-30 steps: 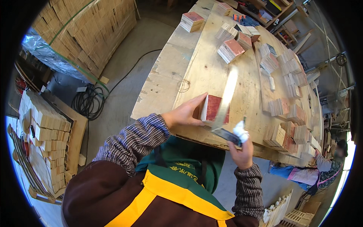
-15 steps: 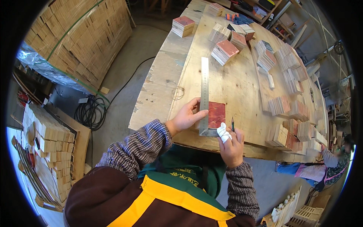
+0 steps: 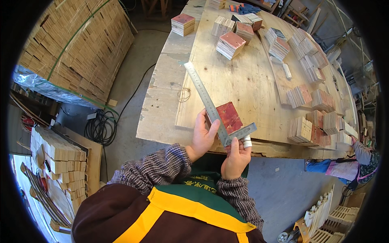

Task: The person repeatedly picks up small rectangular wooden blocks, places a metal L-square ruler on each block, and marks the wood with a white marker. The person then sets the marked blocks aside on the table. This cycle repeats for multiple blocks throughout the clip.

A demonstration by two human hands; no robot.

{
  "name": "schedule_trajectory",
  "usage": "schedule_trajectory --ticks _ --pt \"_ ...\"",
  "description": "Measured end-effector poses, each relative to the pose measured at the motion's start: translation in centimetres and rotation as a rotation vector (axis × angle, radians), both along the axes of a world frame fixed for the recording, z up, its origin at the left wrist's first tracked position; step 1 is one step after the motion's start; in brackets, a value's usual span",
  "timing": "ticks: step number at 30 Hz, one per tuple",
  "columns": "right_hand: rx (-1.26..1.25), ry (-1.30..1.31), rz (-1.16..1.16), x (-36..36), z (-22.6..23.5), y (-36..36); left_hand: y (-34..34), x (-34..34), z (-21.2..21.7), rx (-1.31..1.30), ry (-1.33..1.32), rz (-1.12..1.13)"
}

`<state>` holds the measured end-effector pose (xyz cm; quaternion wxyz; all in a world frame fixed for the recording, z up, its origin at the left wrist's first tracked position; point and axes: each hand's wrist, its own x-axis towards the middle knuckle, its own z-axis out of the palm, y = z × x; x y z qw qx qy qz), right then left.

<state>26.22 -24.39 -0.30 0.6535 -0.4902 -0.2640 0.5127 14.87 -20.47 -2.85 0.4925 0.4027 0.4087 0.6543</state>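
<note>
A metal try square lies across a red-topped plywood block near the table's front edge, turned at a slant. My left hand grips the square's ruled blade beside the block, thumb on top. My right hand closes on the square's corner, thumb on the metal and other fingers partly hidden beneath the stock. White wrapping covers one of its fingers. Whether either hand also clasps the block is hard to see. No pencil shows in my right hand from this angle.
More plywood blocks stand in groups over the wooden table, many along its right side. Blue gloves lie at the far end. Left are a wrapped wood stack and coiled cable. Another person is at the right.
The try square and block have turned, the blade's far end swinging left. My right hand has moved left and taken hold of the square's corner; the pencil it held has gone from sight.
</note>
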Motion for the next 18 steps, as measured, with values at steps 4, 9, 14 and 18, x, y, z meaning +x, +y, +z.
schedule_trajectory --ticks 4,9,14,18 --pt "0.012 -0.008 -0.052 -0.4 0.8 1.3 -1.1 -3.0 -0.3 0.096 0.175 -0.165" --pt "-0.016 -0.132 -0.013 -0.1 0.7 2.7 -0.6 -2.7 -1.6 -0.048 0.101 -0.206" --pt "-0.012 -0.15 -0.031 0.0 0.5 3.4 0.0 -2.0 -2.5 -0.03 -0.002 -0.151" --pt "-0.023 -0.167 -0.028 -0.2 0.6 3.2 0.3 -2.3 -2.5 -0.032 0.001 -0.162"
